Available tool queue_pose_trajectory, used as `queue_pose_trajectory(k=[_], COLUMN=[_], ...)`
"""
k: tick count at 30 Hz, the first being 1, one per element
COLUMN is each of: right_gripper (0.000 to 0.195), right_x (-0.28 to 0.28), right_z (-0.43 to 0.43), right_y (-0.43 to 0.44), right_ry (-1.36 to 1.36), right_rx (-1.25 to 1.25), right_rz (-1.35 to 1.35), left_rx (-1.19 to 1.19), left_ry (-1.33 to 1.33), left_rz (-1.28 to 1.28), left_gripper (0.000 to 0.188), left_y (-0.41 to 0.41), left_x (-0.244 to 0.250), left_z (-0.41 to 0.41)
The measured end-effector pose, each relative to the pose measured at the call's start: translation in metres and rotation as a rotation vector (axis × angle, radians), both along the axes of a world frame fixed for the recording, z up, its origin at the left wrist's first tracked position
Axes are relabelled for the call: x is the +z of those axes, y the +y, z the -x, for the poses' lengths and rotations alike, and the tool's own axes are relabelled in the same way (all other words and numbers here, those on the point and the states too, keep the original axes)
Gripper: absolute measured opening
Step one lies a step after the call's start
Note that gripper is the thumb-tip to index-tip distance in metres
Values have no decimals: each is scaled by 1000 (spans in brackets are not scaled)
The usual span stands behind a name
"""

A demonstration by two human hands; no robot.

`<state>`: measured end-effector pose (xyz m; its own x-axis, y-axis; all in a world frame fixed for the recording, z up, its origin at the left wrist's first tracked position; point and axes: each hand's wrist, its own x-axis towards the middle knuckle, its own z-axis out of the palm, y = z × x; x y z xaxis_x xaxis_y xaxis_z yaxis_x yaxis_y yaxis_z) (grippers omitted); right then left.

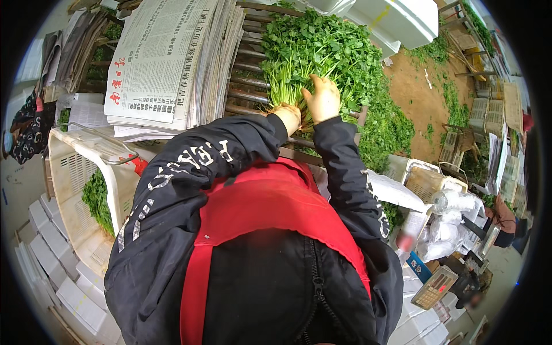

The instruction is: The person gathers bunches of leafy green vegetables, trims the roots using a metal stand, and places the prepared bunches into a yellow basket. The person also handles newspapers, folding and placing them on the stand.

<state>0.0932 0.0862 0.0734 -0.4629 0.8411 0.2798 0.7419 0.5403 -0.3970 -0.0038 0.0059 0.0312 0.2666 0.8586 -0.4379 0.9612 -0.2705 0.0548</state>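
Before me a heap of leafy green herbs, which look like coriander, lies on a slatted rack. Pale stems point towards me, with the leaves on the far side. My left hand is closed around the root ends of a bunch of stems; its fingertips are partly hidden. Just to its right, my right hand rests over the stems and leaves, thumb and forefinger spread apart. Its other fingers are partly hidden among the greens.
A thick stack of newspapers sits left of the herbs. A white plastic basket holding greens stands at my left. White foam boxes are at the back right. Plastic bags and a calculator lie at right. Another person is far left.
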Motion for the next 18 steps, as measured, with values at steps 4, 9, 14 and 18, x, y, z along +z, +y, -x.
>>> queue_pose_trajectory(k=[4,9,14,18], right_gripper=[14,18,23,23], right_x=[-4,3,2,39], right_z=[6,-18,-32,-41], right_y=[9,-30,-74,-64], right_ry=[8,571,1357,1012], right_rx=[12,84,-224,-133], right_rz=[-60,-51,1155,1304], left_rx=[53,29,199,-6], left_ry=[-81,-155,-308,-145], left_rz=[-38,-181,-88,-133], left_gripper=[39,33,32,32], left_y=[-1,-4,-4,-4], left_x=[1,8,14,2], left_z=[2,6,3,9])
